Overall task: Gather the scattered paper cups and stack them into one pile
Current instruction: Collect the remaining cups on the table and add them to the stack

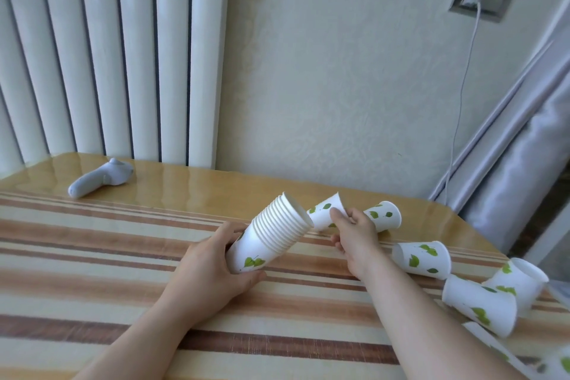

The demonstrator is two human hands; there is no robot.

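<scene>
My left hand (212, 265) grips the base of a tilted stack of white paper cups with green leaves (271, 234), its open mouth facing up and right. My right hand (354, 234) holds a single cup (324, 213) whose bottom end sits right at the stack's mouth. Loose cups lie on their sides to the right: one behind my right hand (385, 214), one further right (422, 259), and two at the table's right edge (481, 305), (521, 284). More cups (493, 345) are cut off at the bottom right corner.
A table with a striped brown and cream cloth (92, 256) holds everything. A light grey handheld device (98, 177) lies at the back left. White radiator tubes (108, 49) and a wall stand behind. A cable (462, 86) hangs from a wall socket (481, 0).
</scene>
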